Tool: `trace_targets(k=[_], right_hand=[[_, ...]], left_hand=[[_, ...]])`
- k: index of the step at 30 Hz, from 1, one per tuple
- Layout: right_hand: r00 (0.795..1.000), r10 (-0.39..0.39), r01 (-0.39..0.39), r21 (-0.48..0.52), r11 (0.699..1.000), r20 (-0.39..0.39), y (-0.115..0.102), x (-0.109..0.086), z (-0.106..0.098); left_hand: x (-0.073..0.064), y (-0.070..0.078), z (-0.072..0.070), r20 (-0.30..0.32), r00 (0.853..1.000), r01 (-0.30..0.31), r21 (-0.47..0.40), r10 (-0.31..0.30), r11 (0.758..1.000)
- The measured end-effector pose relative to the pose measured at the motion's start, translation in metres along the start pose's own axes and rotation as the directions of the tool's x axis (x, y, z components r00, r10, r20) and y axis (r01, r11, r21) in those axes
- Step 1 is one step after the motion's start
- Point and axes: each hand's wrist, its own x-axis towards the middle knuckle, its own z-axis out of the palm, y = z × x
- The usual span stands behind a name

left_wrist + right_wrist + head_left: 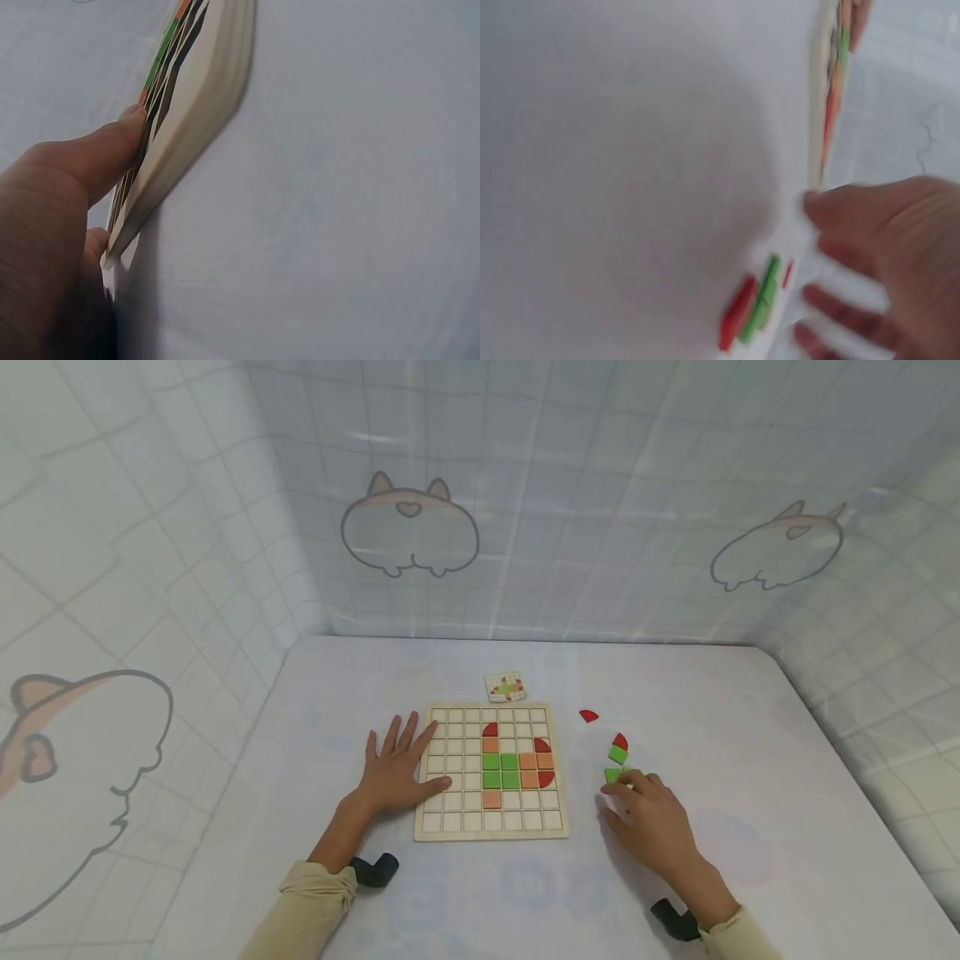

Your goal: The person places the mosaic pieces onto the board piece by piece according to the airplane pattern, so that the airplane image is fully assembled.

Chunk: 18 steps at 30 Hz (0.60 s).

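My left hand (393, 774) lies spread over the left edge of a wooden grid board (453, 820), fingers fanned, the thumb (112, 150) resting on its face. Set in the board are green squares (500, 770), orange squares (491, 799) and red quarter-circles (546, 779). Right of the board, my right hand (654, 825) hovers beside loose green tiles (613, 775), its fingers bent loosely and partly covering one. In the right wrist view the thumb and fingers of this hand (907, 255) stand apart, with a red piece (736, 311) and a green piece (761, 301) lying nearby.
A small pattern card (506, 687) lies just behind the board. Farther right are a red quarter-circle (588, 716), another red piece (620, 741) and a green square (618, 754) touching it. A white tabletop (480, 902) carries everything, with tiled-print walls (525, 527) around it.
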Motion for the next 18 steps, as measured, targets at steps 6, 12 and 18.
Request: trace_targets(k=[6,12,18], right_hand=[[0.985,0.143,-0.150,0.082,0.985,0.094,0.012,-0.012,-0.016],[0.987,0.136,-0.149,0.176,0.973,0.086,0.019,-0.014,-0.010],[0.977,0.168,-0.198,0.283,0.938,0.128,0.020,-0.006,-0.009]], left_hand=[[0.000,-0.001,0.001,0.001,1.000,-0.002,0.014,0.002,1.000],[0.001,-0.001,0.001,0.013,1.000,0.010,0.012,-0.010,1.000],[0.003,-0.003,0.003,0.013,1.000,0.009,0.011,-0.009,1.000]])
